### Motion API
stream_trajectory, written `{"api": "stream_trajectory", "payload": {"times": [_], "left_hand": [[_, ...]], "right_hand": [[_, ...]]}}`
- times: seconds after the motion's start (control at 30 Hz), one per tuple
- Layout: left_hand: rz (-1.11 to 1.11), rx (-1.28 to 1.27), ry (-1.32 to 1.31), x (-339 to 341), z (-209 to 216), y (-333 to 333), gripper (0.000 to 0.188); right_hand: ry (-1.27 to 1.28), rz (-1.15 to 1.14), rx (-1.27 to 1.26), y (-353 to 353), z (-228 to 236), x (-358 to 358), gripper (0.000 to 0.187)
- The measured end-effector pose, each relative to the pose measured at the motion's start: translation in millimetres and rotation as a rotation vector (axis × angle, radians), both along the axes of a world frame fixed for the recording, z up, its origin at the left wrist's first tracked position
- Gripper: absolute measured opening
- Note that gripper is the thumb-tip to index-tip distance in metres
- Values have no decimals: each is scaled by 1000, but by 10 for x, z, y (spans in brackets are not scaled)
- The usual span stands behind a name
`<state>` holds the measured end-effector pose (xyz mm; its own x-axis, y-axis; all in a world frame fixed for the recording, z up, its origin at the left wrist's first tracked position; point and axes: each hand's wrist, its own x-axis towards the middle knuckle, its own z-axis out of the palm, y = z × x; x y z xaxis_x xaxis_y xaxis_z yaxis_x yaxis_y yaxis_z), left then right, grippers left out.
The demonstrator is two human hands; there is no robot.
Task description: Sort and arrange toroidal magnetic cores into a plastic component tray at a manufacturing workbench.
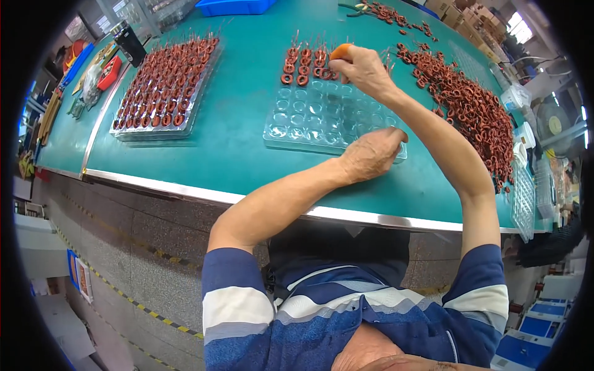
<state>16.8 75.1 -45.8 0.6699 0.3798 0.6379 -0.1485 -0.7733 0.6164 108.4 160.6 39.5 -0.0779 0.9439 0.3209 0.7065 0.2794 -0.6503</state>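
A clear plastic tray (291, 117) with round pockets lies before me. Its far rows hold red ring coils (302, 69) with thin wire leads pointing up; the near pockets are bare. Over the far half, my right hand (365, 69) is closed in a pinch just above the coils, with an orange cover (341, 51) on one finger. Whatever those fingertips hold is hidden. My left hand (373, 154) rests by the tray's near right corner, its fingers curled together at the edge. I cannot make out what is between them.
Loose red coils lie in a large pile (476, 105) on the right. At left stands a filled coil tray (164, 86), with a black bottle (127, 43) behind it. A blue bin (235, 6) sits at the back. Stacked clear trays (523, 201) lie at the right edge.
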Motion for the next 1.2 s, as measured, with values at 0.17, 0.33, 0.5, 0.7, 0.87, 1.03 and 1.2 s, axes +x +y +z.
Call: {"api": "stream_trajectory", "payload": {"times": [0.17,0.33,0.5,0.7,0.87,1.03,1.2], "left_hand": [[15,18,27,-33,34,-17,19],[2,38,30,-96,7,7,16],[-18,8,23,-6,10,25,15],[9,45,90,-36,43,32,13],[8,61,94,-13,79,-12,11],[-2,66,77,7,96,-30,11],[-7,57,64,14,78,-9,11]], "right_hand": [[-116,50,-63,323,-273,-114,25],[-178,-22,22,200,-97,41,34],[-563,-179,106,-408,108,803,26],[-682,-371,2,-1165,-77,1736,28],[-807,-371,-155,-1583,-134,1911,40],[-981,-446,-26,-1545,-429,2047,37],[-790,-327,55,-1488,-518,2026,31]]}}
